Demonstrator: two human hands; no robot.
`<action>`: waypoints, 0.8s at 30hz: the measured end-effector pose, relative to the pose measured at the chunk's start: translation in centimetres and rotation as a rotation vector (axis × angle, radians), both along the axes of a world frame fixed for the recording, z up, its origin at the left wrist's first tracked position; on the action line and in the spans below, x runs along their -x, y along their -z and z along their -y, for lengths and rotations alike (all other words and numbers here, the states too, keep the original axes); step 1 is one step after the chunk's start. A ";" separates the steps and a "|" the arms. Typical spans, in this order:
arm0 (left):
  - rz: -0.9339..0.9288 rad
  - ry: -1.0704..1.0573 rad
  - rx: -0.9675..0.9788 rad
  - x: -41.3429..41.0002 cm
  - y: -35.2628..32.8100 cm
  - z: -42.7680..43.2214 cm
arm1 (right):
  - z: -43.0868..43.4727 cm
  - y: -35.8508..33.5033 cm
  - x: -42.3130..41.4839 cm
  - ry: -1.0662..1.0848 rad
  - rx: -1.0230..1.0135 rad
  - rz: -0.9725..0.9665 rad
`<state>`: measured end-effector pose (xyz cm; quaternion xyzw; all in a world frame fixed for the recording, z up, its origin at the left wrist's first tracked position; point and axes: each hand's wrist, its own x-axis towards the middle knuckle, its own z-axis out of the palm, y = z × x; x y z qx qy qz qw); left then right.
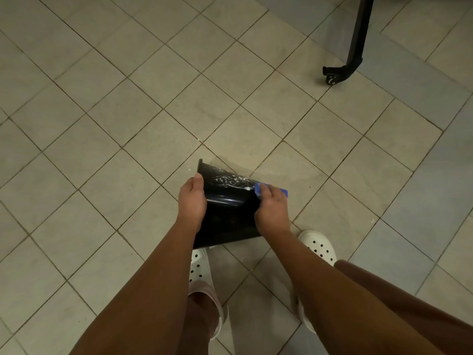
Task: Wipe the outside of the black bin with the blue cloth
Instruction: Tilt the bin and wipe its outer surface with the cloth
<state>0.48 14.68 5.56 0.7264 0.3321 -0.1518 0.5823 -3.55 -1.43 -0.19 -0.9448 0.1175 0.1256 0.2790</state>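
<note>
Status: mid-wipe.

- black bin (230, 216) is tipped over on the tiled floor (128, 111), just ahead of the white clogs (320, 247), with one end toward the feet and the lipped end pointing away. Can't tell whether it rests on the tiles or is held slightly off them. Tipping it puts the side wall face-up and within reach, so I read that as the reason.
- left hand (192, 201) grasps the bin's left wall. The thumb lies on top near the lip and the fingers go out of sight round the curve. It looks like a brace, so the round body doesn't roll or slide under wiping pressure.
- right hand (271, 211) is clenched on the blue cloth (258, 190), bunched, with blue showing on both sides of the fingers. The cloth is pressed against the bin's upper right wall.
- white suds (230, 180) are streaked over the top of the wall between the two hands, right beside the cloth's edge. That patch looks soaped but not yet cleared. The glossy band lower down looks cleaner.
- Damp sheen on the tiles beyond the bin.
- black furniture leg with caster (355, 47) is far right, well apart and not in play.

Judgement: partway done. The wall underneath is hidden, so the bin likely needs rotating to reach the rest.
</note>
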 end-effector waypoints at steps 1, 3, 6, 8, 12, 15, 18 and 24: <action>-0.001 -0.006 0.002 0.0 0.0 0.0 | 0.5 0.1 -0.2 0.041 0.009 -0.044; -0.010 -0.026 0.014 -0.1 -0.2 0.2 | 1.0 -0.2 -0.2 0.123 0.046 -0.145; -0.013 -0.044 0.041 -0.3 -0.6 0.4 | -0.1 -0.7 0.1 0.081 0.209 -0.235; -0.011 -0.023 0.037 -0.3 -0.6 0.3 | -1.3 -0.7 0.0 0.034 0.232 -0.198; -0.007 0.002 0.029 0.0 -0.2 -0.1 | -1.4 -0.3 -1.8 -0.108 0.164 -0.104; -0.010 -0.015 0.038 0.2 -0.4 0.0 | 0.5 -0.2 -2.4 0.026 0.023 -0.166; -0.107 -0.017 0.149 -0.4 -0.9 -0.4 | 1.5 0.3 -1.9 0.089 -0.084 -0.109; -0.305 -0.028 0.170 -2.5 -1.0 -1.2 | 2.4 0.5 -0.3 0.160 -0.191 0.084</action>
